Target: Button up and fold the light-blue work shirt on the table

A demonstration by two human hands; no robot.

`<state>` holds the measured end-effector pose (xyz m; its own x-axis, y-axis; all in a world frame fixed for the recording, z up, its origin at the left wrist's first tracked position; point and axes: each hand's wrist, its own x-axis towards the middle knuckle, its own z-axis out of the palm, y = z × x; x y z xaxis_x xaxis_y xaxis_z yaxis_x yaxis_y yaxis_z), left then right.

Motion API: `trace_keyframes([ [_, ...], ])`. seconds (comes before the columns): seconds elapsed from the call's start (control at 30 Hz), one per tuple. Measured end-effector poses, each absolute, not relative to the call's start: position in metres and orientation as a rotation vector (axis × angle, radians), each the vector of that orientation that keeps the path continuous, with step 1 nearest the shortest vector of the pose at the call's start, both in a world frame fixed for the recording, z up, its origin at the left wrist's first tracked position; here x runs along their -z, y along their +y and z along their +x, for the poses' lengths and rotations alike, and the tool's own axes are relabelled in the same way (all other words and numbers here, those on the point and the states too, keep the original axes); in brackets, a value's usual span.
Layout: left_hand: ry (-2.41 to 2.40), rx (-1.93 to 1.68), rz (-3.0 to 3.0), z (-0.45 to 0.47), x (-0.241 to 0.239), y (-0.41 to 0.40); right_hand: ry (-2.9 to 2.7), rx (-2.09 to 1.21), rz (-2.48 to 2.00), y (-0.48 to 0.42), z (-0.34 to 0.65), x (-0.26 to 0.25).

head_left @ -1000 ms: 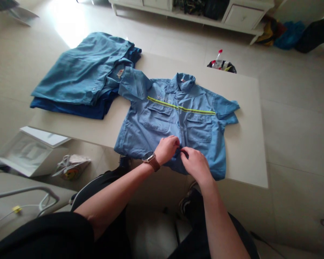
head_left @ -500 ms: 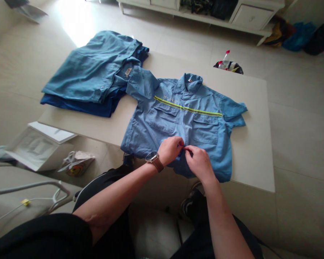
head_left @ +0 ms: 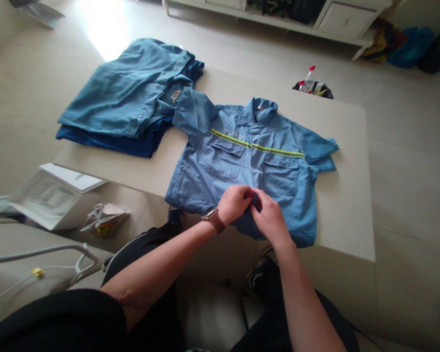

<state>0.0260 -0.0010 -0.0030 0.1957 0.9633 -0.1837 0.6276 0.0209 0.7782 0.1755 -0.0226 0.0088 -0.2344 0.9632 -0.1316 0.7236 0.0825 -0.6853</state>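
Blue short-sleeved work shirt (head_left: 255, 168) lies centre-frame on the tabletop (head_left: 344, 210), left hand (head_left: 235, 204) and right hand (head_left: 270, 215) pinching its lower front, looks like buttoning to me, so next move probably calls for steady pinching.

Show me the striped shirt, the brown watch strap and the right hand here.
Striped shirt (head_left: 255, 165): head view, on the front placket, below the stripe.
Brown watch strap (head_left: 216, 222): head view, on the middle of the band.
Right hand (head_left: 271, 215): head view, on the back of the hand.
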Motion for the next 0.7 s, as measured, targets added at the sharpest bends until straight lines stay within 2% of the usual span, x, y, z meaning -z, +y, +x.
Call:
trace_keyframes([
  [0.7, 1.448, -0.628, 1.643, 0.0256, 0.001, -0.0022, -1.979, -0.912, -1.763, -0.0212, 0.1723, -0.0149],
])
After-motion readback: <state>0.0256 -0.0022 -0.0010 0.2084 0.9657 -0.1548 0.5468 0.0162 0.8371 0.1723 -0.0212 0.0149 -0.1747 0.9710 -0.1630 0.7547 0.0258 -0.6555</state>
